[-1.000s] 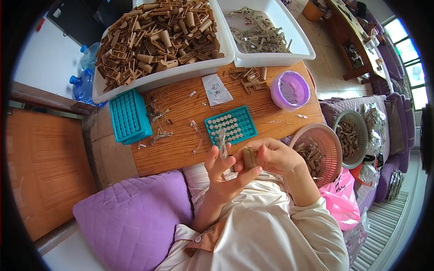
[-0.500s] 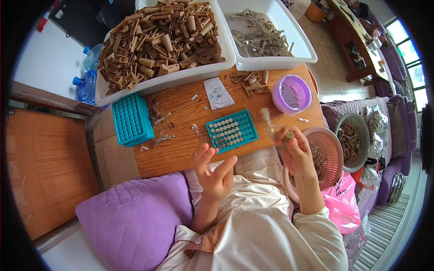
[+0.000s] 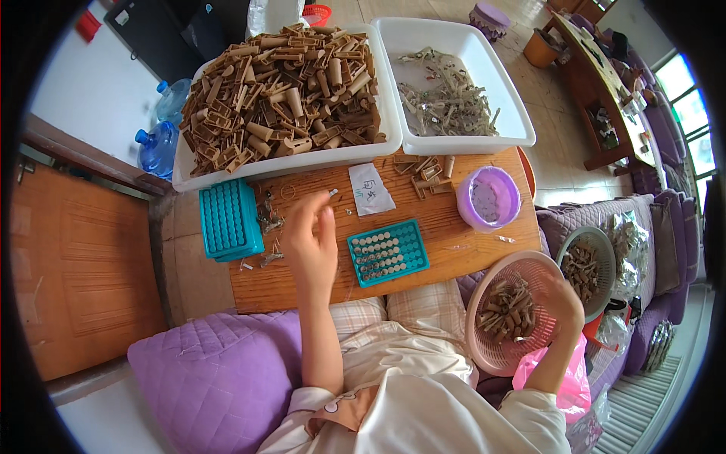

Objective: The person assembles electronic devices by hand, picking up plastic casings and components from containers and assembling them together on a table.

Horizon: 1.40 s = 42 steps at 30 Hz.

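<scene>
My left hand [image 3: 311,234] is raised over the table, fingers stretched out and thumb apart. Its fingertips are beside a small white piece [image 3: 333,193] lying on the wood; I see nothing held. My right hand [image 3: 561,304], smeared by motion, is over the right side of a pink basket [image 3: 484,291], and its fingers cannot be made out. Brown plastic pieces [image 3: 508,310] are heaped in that basket. Between my hands sits a teal tray [image 3: 412,253] with rows of round pale pieces in part of its holes.
A white bin [image 3: 302,163] piled with brown parts and another white bin [image 3: 461,147] with clear strips stand behind the table [image 3: 446,265]. Also around are stacked teal trays [image 3: 231,219], a paper slip [image 3: 370,189], a purple tub [image 3: 488,200] and a grey basket [image 3: 605,265].
My left hand has reached forward and left over the table. My right hand has moved right and down to the pink basket; the brown piece with a clear strip it held is no longer visible there.
</scene>
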Tool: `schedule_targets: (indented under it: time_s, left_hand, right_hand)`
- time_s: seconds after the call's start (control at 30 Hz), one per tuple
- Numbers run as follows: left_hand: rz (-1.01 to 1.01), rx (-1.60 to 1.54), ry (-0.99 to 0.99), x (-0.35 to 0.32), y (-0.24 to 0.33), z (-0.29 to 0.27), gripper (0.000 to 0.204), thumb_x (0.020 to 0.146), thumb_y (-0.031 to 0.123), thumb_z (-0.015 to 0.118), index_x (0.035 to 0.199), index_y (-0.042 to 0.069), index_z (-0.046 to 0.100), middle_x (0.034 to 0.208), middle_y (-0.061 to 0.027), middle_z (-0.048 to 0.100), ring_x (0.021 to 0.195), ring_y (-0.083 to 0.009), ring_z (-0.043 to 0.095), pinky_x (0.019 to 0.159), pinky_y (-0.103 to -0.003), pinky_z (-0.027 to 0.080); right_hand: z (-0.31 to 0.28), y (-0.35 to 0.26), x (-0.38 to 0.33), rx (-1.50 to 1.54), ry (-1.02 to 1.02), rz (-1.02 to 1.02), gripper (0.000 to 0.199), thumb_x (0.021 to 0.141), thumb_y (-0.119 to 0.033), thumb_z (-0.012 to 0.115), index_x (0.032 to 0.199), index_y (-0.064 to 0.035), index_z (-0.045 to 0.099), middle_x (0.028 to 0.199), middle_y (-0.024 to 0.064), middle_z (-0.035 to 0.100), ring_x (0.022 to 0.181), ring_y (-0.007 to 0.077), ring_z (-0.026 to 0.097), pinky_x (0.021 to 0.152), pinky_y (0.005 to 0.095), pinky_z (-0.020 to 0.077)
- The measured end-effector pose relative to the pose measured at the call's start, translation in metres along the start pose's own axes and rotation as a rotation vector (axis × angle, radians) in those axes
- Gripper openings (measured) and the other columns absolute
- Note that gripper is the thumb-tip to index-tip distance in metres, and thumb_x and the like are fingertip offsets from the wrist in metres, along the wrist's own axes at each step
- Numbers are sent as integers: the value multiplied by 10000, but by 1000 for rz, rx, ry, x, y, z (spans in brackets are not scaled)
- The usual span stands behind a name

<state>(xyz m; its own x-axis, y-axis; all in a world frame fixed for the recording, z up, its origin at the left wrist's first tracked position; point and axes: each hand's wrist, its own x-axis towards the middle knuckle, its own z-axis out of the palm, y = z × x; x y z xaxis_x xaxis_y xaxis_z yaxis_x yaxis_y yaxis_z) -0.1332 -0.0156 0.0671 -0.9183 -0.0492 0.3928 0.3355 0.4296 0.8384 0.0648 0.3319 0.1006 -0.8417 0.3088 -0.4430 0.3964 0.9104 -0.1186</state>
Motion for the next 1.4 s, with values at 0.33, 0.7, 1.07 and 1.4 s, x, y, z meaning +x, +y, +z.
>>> schedule_targets:
  time_s: [0.33, 0.7, 1.07, 1.4]
  left_hand:
    - [-32, 923, -325, 124, -34, 53, 213, 713, 240, 609, 802, 46, 608, 712, -134, 605, 710, -286, 598, 610, -372, 465]
    - [22, 920, -401, 122, -35, 55, 203, 695, 225, 626, 788, 46, 603, 756, -107, 612, 764, -284, 583, 625, -375, 474]
    - [231, 272, 38, 96, -27, 49, 137, 756, 84, 499, 864, 29, 563, 799, -127, 513, 637, -270, 516, 605, -356, 433]
    - [-103, -98, -21, 72, -15, 28, 141, 750, 101, 564, 871, 30, 550, 830, -88, 540, 685, -135, 532, 618, -244, 439]
  right_hand:
    - [-99, -133, 216, 381, 362, -549, 231, 722, -104, 560, 937, -19, 559, 800, 134, 589, 730, 246, 573, 652, 308, 447]
    - [-73, -168, 344, 424, 393, -481, 197, 720, -161, 571, 869, -31, 585, 857, 96, 603, 769, 185, 563, 690, 304, 430]
    - [-138, -147, 289, 1407, 270, -650, 157, 837, -145, 464, 968, -62, 485, 970, 46, 561, 916, 140, 524, 813, 265, 390]
    - [-119, -135, 268, 1579, -164, -610, 115, 847, -147, 465, 920, -58, 462, 781, 22, 529, 628, 73, 500, 571, 192, 437]
